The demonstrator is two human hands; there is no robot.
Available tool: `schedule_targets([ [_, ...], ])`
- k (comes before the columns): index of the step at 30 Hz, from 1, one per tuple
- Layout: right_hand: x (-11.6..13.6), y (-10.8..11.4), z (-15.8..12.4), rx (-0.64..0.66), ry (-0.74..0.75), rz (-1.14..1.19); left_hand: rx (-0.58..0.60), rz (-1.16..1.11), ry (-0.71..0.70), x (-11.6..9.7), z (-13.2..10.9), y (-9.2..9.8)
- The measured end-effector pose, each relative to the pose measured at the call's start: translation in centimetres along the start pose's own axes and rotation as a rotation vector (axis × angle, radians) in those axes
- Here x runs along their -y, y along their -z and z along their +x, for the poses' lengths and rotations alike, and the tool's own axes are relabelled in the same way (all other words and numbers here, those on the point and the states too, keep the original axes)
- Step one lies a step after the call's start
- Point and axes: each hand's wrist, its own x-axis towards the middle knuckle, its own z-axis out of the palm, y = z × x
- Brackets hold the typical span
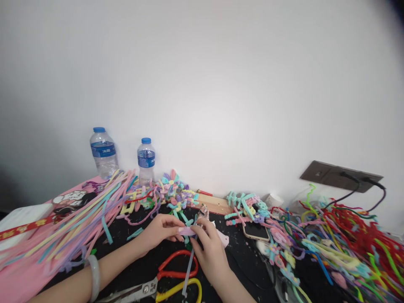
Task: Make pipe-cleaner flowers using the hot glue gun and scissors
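Lilac strip [187, 231] pinched by my left hand [164, 230] and right hand [211, 248], short of the tabletop's [142, 261] back edge.
Both grip it narrowly; shaped fuzzy flowers [172, 182] sit by that edge, this piece I judge unfinished.

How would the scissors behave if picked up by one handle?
The scissors look stiff, with metal blades. Their pivot and spread red and yellow handles suggest the other half could swing. Lying flat, they probably wouldn't roll.
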Motion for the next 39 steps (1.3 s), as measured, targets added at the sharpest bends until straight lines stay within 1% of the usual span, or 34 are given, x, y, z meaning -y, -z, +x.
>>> schedule_targets([
  [6, -0.1, -0.1, 0.0, -0.043, 0.025, -0.016, 0.021, -0.024, 0.024, -0.8, -0.4, -0.3],
  [11, -0.2, -0.1, 0.1, -0.016, 0.022, -0.004, 0.035, -0.029, 0.025, -0.6, -0.2, -0.3],
  [17, -0.5, -0.3, 0.0, -0.013, 0.014, 0.005, 0.149, -0.050, 0.028, 0.0, 0.4, 0.3],
  [21, -0.9, -0.4, 0.1, -0.042, 0.015, 0.033, 0.184, -0.031, 0.051, -0.3, 0.8, 0.5],
  [26, -1.0, -0.5, 0.2, -0.058, 0.015, 0.039, 0.228, -0.031, 0.021, -0.4, 0.9, 0.5],
  [33, -0.9, -0.5, 0.1, -0.026, 0.000, 0.048, 0.184, -0.001, -0.014, -0.7, 0.4, 0.0],
  [39, -0.8, -0.5, 0.1, -0.022, 0.000, 0.045, 0.185, -0.045, -0.018, 0.0, 0.5, 0.1],
])
